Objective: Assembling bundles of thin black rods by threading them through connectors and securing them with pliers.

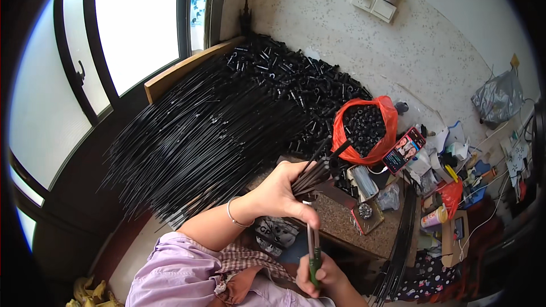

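My left hand (278,190) is closed around a bundle of thin black rods (313,177) with thicker tube-like ends. Its thumb points down toward a tool. That tool, with a green handle and a long, narrow metal front (311,241), is gripped in my right hand (323,276); its exact kind is hard to make out. The tool's upper end is close to my left thumb; whether they touch I cannot tell. Beyond my left hand lies a wide heap of long black rods (199,131), with short black tubular parts (284,68) piled behind it.
A red plastic bag (389,115) full of small black parts stands on the speckled tabletop (335,216). Beside it leans a lit phone (404,150). Clutter and boxes crowd the right, where more black rods (401,239) hang over the edge. A wooden board (187,68) borders the heap near the window.
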